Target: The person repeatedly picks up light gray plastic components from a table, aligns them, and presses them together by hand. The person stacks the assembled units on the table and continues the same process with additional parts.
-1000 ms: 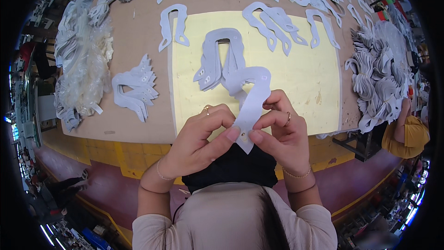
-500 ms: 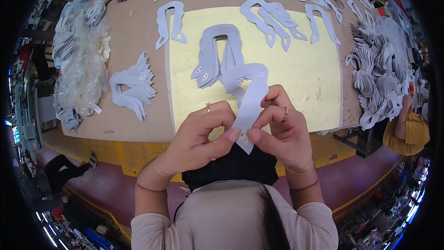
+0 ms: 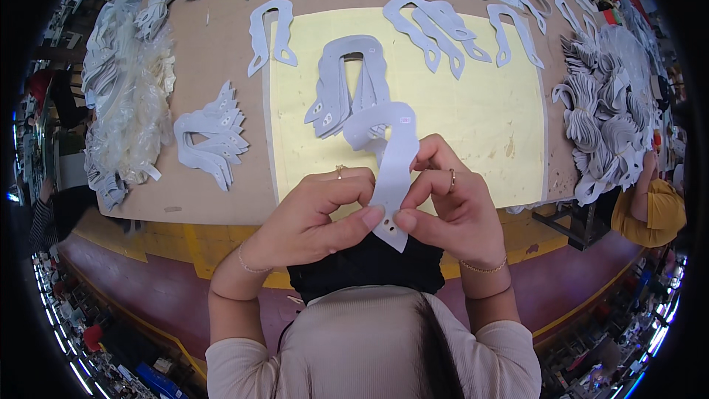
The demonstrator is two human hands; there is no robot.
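Note:
A pale grey U-shaped cut piece [image 3: 396, 155], thin and flexible like a shoe upper part, hangs between my two hands near the table's front edge. My left hand [image 3: 325, 210] pinches its lower end from the left, thumb and fingers closed on the edge. From the right, my right hand [image 3: 450, 207] pinches the same end. Small dark holes show in the tip between my thumbs. The piece's curved top overlaps the lower part of a stack of similar U-shaped pieces [image 3: 354, 46] on the yellow sheet [image 3: 473, 148].
A fanned pile of grey pieces [image 3: 214, 137] lies to the left. Single pieces [image 3: 272, 33] are spread along the back. Bundles with clear plastic [image 3: 133, 103] line the left edge; more bundles [image 3: 602, 114] sit at the right. A person in a yellow top [image 3: 657, 210] is at far right.
The held piece has shifted slightly left, and its tip has turned, showing the holes more clearly. Both hands keep their pinch. At far left, a person has moved nearer the table.

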